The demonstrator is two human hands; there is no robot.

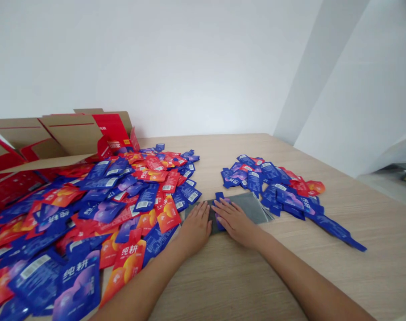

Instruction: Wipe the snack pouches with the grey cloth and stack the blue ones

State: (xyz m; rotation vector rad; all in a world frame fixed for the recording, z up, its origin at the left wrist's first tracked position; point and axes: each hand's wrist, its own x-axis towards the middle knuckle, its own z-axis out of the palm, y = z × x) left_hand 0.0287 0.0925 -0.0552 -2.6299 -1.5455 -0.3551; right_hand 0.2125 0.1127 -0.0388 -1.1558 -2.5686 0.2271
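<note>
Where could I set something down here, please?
Bare pale wooden tabletop lies between the large left heap of red and blue pouches and the smaller right heap, and between both forearms. The left side is crowded.

Your wood-grained tabletop point(209, 285) carries a large pouch heap point(104, 209) on your left. Your smaller pouch pile point(273, 185) lies right — grey plastic sheeting point(251, 206) between.

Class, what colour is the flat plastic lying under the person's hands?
Grey; the flat plastic shows best in the head view.
</note>
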